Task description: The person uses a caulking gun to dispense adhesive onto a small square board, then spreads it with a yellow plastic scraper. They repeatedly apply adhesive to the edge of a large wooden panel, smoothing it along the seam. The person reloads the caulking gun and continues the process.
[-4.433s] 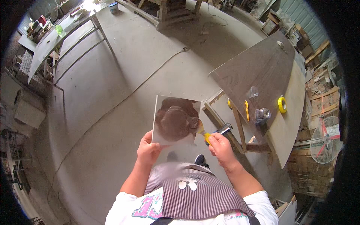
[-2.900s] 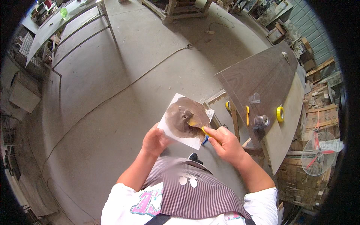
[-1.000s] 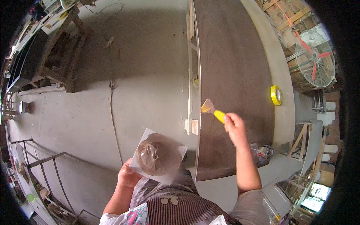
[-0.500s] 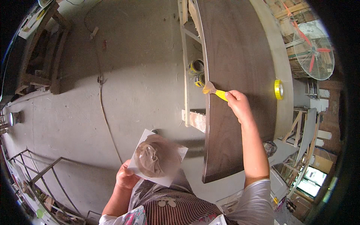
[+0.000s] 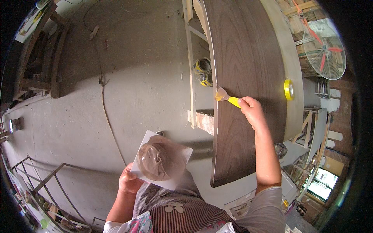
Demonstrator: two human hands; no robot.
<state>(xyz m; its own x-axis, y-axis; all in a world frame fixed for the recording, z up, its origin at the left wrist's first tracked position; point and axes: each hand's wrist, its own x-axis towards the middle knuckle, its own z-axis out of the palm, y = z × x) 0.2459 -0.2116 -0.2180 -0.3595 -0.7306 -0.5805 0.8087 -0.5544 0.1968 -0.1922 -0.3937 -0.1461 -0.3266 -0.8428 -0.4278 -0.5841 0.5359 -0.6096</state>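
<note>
One board (image 5: 146,139), spread with paste (image 5: 157,161), is pinched in the left hand (image 5: 130,180), lower centre. Right of centre, a scraper (image 5: 232,100) is clasped by the right hand's (image 5: 252,110) curled fingers.

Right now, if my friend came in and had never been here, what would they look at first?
Probably the bright yellow scraper, held in the right hand with its blade at the left edge of the big dark brown board. Next might be the shiny brown paste on the white square plate in the left hand, and then the fan with red blades at the upper right.
</note>
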